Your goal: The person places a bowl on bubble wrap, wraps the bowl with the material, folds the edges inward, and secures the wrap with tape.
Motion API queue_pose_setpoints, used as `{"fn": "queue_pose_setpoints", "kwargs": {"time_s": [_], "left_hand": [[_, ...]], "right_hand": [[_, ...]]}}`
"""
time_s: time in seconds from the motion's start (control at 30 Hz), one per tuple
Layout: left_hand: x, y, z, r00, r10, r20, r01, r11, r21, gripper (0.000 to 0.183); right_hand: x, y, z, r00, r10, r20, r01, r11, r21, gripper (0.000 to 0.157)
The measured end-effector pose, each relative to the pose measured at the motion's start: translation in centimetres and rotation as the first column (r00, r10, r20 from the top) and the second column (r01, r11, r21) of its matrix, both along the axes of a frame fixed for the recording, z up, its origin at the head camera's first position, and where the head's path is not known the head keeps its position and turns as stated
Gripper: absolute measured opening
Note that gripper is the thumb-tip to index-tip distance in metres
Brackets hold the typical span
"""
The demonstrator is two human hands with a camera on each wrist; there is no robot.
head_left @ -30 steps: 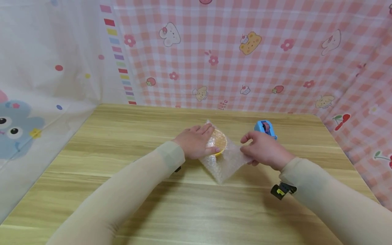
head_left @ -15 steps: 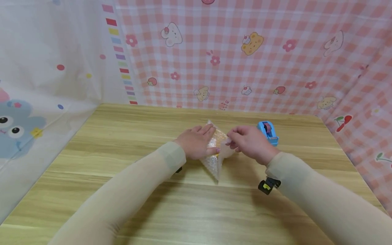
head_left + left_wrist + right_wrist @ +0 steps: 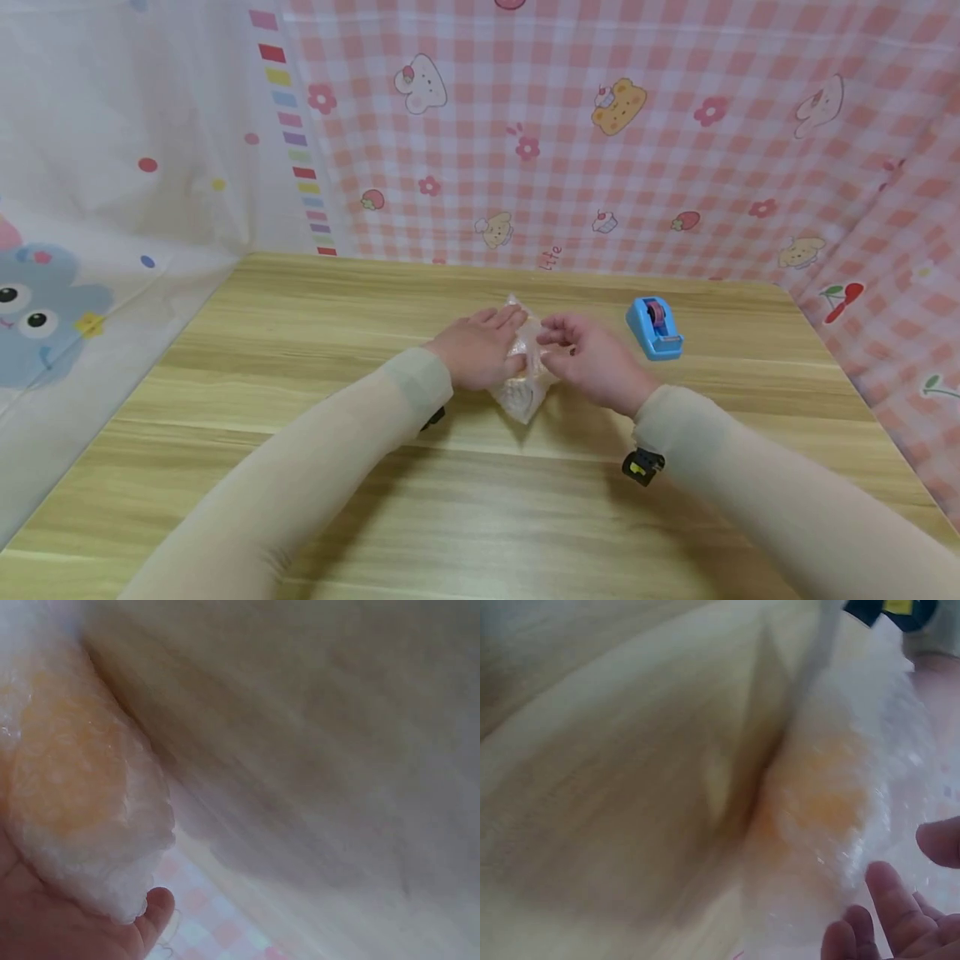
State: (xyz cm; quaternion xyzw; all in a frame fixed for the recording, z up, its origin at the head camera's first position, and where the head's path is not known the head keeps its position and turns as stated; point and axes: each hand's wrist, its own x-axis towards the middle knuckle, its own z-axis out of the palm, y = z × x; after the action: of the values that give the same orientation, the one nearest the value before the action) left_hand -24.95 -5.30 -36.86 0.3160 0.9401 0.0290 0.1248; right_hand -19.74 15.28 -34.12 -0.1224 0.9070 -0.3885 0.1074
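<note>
A bubble wrap bundle [image 3: 520, 402] lies on the table, folded over a round yellow-orange object [image 3: 71, 769] that shows blurred through the layers. My left hand [image 3: 477, 350] rests on the bundle's left side with fingers extended, pressing it down. On the right, my right hand [image 3: 598, 360] is at the folded-over flap, its fingers loosely bent. In the right wrist view, a gap separates the thumb [image 3: 941, 841] from the other fingers, and nothing is pinched there. What exactly the wrapped object is cannot be made out.
A blue tape dispenser [image 3: 666, 343] with a reddish roll stands behind and to the right of my right hand. The wooden table [image 3: 480, 517] ends at a pink checked cloth [image 3: 555, 167] at the back and right. A white printed cloth [image 3: 112, 217] hangs on the left.
My right hand brought the right corner of the bubble wrap leftward over the yellow-orange object, then loosened its pinch. My left hand has stayed in place on the bundle.
</note>
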Motion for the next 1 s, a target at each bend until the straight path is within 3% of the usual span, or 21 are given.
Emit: {"fn": "queue_pose_setpoints", "kwargs": {"time_s": [0.2, 0.57, 0.77, 1.0], "left_hand": [[-0.4, -0.5, -0.4, 0.999, -0.014, 0.035, 0.012, 0.997, 0.082, 0.073], [-0.8, -0.9, -0.8, 0.992, 0.032, 0.122, -0.061, 0.969, 0.238, 0.068], [-0.5, -1.2, -0.5, 0.985, 0.034, 0.168, -0.086, 0.946, 0.314, 0.07], [-0.4, -1.4, -0.4, 0.983, -0.009, 0.182, -0.059, 0.93, 0.363, 0.07]], "right_hand": [[0.4, -0.8, -1.0, 0.999, -0.004, -0.045, 0.008, 0.995, 0.095, 0.067], [0.5, -1.2, -2.2, 0.998, -0.016, -0.063, 0.027, 0.982, 0.187, 0.067], [0.7, -1.2, -2.5, 0.993, 0.064, -0.095, -0.038, 0.965, 0.261, 0.073], [0.9, -1.3, -3.1, 0.982, 0.163, -0.098, -0.123, 0.938, 0.325, 0.075]]}}
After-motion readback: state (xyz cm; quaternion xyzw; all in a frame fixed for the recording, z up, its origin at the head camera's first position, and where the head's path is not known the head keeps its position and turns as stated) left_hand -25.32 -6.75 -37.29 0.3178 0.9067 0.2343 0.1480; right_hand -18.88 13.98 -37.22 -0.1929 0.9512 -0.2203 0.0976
